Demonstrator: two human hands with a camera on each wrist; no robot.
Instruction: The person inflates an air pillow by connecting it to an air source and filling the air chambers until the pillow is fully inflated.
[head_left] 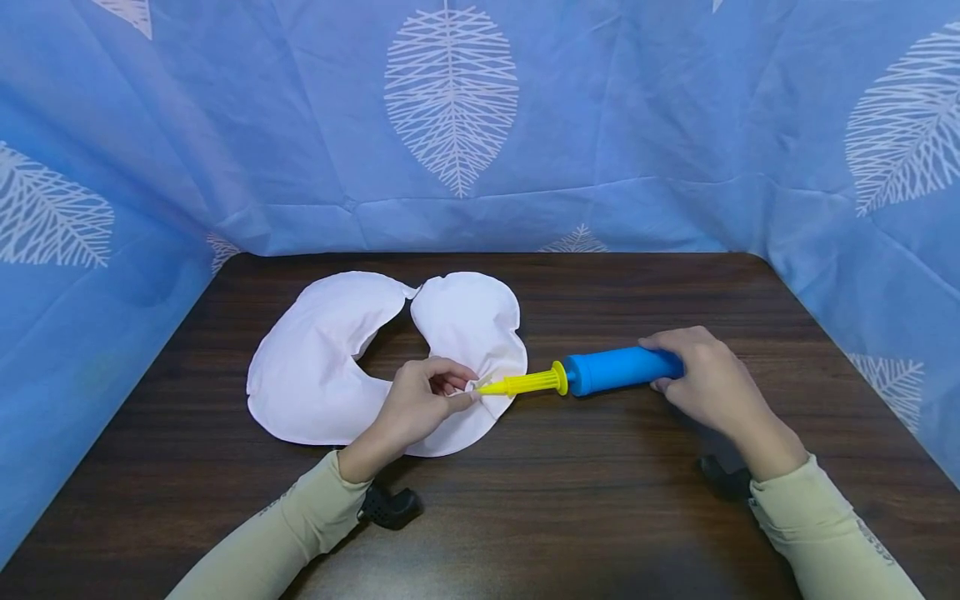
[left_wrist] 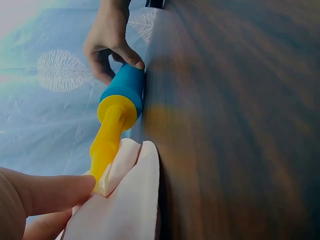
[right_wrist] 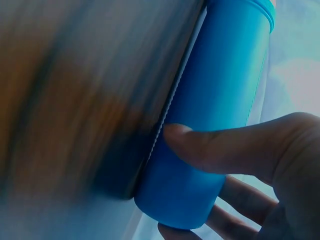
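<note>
A pale pinkish-white, U-shaped inflatable neck pillow lies puffed up on the table. My left hand pinches its small valve between thumb and fingers, above the pillow's right lobe. The yellow nozzle of a hand pump meets the valve right at those fingertips; its tip is hidden there in the left wrist view. To the right, my right hand grips the end of the pump's blue barrel, thumb on one side and fingers on the other. The pump lies nearly level, low over the table.
Dark wood-grain table with rounded far corners lies under everything. Blue cloth printed with white leaves hangs behind and along both sides. A black wrist device sits under the left wrist, another by the right.
</note>
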